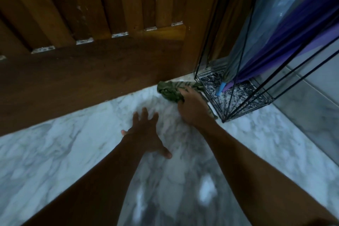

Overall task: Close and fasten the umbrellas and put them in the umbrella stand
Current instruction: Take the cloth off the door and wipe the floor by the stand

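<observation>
A: Green umbrella [170, 91], state?
B: Collapsed, striped fabric bunched. Lies on the floor [91, 152] against the stand [238, 99], gripped by the right hand [192, 106]. Strap: cannot tell, blurred.
A: Stand?
B: Black wire frame, speckled base, upright.
A: Contents?
B: Two closed umbrellas, tips down on the base, both leaning right. Blue umbrella [271, 14]: pale, translucent, blue tip. Purple umbrella [286, 42]: just beside it, tips nearly touching.

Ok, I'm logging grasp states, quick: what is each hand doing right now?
Left hand: open, fingers spread, holding nothing.
Right hand: gripping the green umbrella.
</observation>
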`<state>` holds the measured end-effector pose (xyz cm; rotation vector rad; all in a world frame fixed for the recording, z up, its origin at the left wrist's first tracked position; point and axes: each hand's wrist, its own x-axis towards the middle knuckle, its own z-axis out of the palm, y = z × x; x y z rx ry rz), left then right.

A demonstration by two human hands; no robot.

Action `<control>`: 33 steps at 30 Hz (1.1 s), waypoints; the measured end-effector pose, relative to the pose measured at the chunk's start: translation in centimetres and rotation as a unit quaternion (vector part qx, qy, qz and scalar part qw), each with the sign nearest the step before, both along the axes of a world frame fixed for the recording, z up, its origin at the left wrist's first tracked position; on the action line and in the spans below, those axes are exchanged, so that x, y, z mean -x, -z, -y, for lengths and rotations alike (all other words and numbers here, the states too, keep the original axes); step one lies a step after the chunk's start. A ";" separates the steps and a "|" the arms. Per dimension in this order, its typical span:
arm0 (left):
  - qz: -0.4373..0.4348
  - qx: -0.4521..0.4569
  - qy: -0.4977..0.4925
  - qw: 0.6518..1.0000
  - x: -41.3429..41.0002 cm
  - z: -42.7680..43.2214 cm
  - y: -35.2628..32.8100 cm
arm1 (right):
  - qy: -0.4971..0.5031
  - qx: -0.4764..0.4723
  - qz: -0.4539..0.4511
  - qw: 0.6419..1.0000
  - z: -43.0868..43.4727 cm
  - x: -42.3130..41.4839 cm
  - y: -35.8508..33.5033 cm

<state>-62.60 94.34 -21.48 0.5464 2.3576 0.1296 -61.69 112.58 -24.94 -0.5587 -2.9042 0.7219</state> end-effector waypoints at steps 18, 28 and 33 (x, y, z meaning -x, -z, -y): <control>-0.011 -0.015 -0.026 0.999 0.3 -0.2 0.7 | -0.012 0.013 -0.001 1.000 1.8 0.3 -0.1; -0.045 -0.011 -0.022 0.999 0.0 -0.5 0.6 | 0.035 0.004 0.007 0.999 3.2 -14.1 1.1; -0.045 0.039 -0.007 0.998 -2.6 -3.8 -1.4 | 0.059 -0.032 -0.012 0.998 -1.9 -19.5 0.7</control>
